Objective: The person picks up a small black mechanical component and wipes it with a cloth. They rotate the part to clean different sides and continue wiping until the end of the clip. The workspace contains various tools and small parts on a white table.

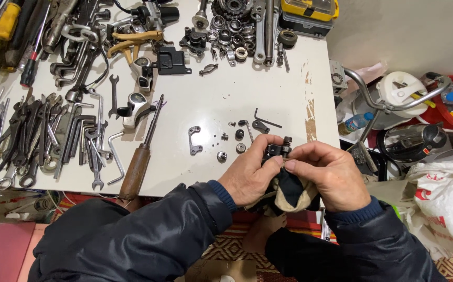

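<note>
Both hands are together at the near edge of the white table (195,104), right in front of the person's dark jacket sleeves. The left hand (247,175) is closed around a small black part (274,151), thumb and fingers wrapped on it from the left side. The right hand (328,175) comes in from the other side, fingers curled, its fingertips (291,166) pinching just under a short dark bolt (287,145) that stands upright out of the part. A cloth (289,193), dark and beige, is bunched beneath both palms and hangs just off the table's edge. Just beyond the knuckles, small loose bits lie on the tabletop: a flat metal bracket (194,140), washers and nuts (240,141) near it, and a black hex key (266,120) a little further back. To the left, a wooden-handled screwdriver (138,156) lies at a slant, and beside it a thick spread of spanners (54,141) covers that end of the table. Along the far edge sit bearings and rings (231,28) and a yellow case (310,10). Off to the right, beside the table, there's a curved metal bar (388,99) and a white plastic bag (440,203).
</note>
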